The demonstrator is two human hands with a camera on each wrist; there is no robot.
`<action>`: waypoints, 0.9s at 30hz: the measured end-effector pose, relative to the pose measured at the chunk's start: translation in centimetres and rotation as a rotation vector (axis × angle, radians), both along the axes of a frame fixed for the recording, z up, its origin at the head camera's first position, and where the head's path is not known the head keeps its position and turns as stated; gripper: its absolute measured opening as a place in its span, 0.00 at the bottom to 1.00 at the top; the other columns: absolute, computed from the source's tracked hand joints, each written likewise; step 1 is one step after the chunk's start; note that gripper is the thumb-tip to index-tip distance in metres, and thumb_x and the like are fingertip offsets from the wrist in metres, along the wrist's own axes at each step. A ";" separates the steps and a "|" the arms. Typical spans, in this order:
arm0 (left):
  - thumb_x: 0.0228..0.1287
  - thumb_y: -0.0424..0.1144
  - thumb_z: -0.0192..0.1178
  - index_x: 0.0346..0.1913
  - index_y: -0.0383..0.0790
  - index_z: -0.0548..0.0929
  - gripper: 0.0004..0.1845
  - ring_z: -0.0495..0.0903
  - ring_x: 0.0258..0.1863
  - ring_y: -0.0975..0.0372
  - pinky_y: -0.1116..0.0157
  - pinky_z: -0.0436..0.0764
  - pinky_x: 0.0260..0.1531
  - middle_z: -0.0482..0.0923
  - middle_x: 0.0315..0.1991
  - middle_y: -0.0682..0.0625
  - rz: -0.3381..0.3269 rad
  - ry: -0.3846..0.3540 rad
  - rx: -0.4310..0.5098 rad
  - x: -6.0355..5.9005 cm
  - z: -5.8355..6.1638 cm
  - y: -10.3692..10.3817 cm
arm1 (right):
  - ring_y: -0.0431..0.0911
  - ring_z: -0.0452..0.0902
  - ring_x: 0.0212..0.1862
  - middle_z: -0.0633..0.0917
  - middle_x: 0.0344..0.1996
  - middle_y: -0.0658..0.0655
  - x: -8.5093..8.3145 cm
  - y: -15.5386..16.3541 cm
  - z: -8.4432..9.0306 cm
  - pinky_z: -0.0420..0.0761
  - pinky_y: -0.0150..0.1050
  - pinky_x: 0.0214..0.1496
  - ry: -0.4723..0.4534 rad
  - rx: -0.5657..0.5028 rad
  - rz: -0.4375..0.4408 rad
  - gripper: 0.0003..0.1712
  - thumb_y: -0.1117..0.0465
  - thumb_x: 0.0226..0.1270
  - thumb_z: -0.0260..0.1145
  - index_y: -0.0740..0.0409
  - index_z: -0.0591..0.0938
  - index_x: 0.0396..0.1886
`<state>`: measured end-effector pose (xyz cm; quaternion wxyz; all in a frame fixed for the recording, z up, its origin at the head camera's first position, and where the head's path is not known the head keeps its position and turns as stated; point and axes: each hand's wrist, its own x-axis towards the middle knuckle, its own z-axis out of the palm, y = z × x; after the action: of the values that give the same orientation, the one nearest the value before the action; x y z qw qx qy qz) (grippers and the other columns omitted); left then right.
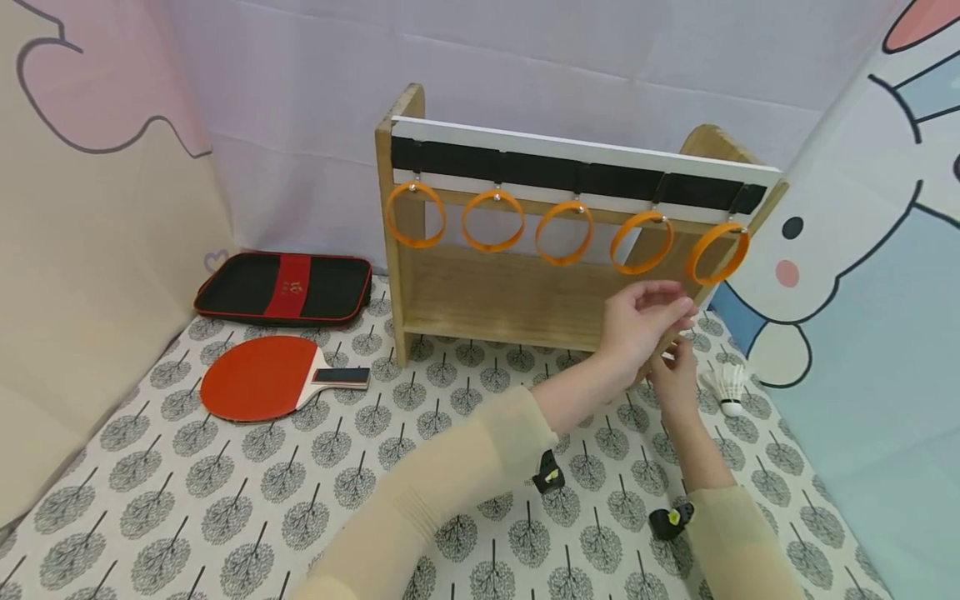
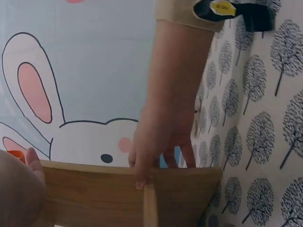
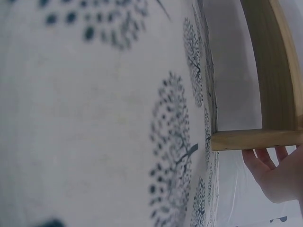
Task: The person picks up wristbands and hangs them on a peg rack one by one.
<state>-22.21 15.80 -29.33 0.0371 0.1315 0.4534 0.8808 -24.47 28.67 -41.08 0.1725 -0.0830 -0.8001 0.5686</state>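
The cloth (image 1: 225,500) over the table is off-white, printed all over with small grey trees. The rack (image 1: 487,296) is pale natural wood, with a white bar (image 1: 585,152) and a black strip (image 1: 570,177) across its top. Five orange rings (image 1: 491,220) hang below the strip. The paddle (image 1: 258,377) has a red face and a dark handle. The case (image 1: 285,288) is black with a red band and red edging. The shuttlecock (image 1: 729,385) is white. Both sleeves (image 1: 450,475) are cream. The backdrop (image 1: 847,250) shows a white cartoon rabbit with pink cheeks on light blue.

Bare hands (image 1: 645,325), cream sleeves (image 1: 450,475), black wrist straps (image 1: 549,473), perhaps yellow-tagged
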 end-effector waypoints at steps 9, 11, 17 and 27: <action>0.51 0.29 0.62 0.44 0.33 0.76 0.15 0.80 0.29 0.67 0.68 0.81 0.33 0.79 0.38 0.45 -0.064 0.137 -0.323 1.7 -1.0 -4.9 | 0.39 0.69 0.45 0.67 0.53 0.56 0.2 0.2 -0.1 0.76 0.39 0.43 -0.017 0.045 0.027 0.28 0.46 0.66 0.48 0.50 0.58 0.62; 0.52 0.29 0.61 0.45 0.32 0.76 0.15 0.79 0.29 0.68 0.70 0.81 0.32 0.79 0.39 0.44 -0.072 0.204 -0.429 2.4 -0.8 -6.1 | 0.39 0.69 0.46 0.67 0.53 0.56 0.3 0.1 0.2 0.77 0.39 0.44 -0.023 0.041 0.031 0.27 0.47 0.66 0.48 0.51 0.58 0.62; 0.52 0.36 0.64 0.43 0.40 0.77 0.14 0.78 0.32 0.71 0.74 0.79 0.33 0.79 0.39 0.49 -0.104 0.359 -0.638 2.8 -2.4 -8.9 | 0.37 0.71 0.44 0.69 0.50 0.55 -1.1 1.5 -2.0 0.77 0.30 0.38 0.004 0.060 0.045 0.26 0.46 0.65 0.51 0.46 0.60 0.60; 0.52 0.39 0.64 0.42 0.46 0.77 0.13 0.76 0.35 0.72 0.76 0.78 0.36 0.77 0.36 0.60 -0.135 0.560 -0.861 3.1 -3.1 -13.9 | 0.45 0.73 0.45 0.69 0.51 0.62 -0.3 1.1 0.4 0.81 0.45 0.39 -0.103 0.188 0.060 0.34 0.41 0.62 0.51 0.52 0.58 0.62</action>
<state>-19.13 1.91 -32.45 0.0219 0.3640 0.7577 0.5412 -24.79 29.77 -40.68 0.1211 -0.0716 -0.8599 0.4907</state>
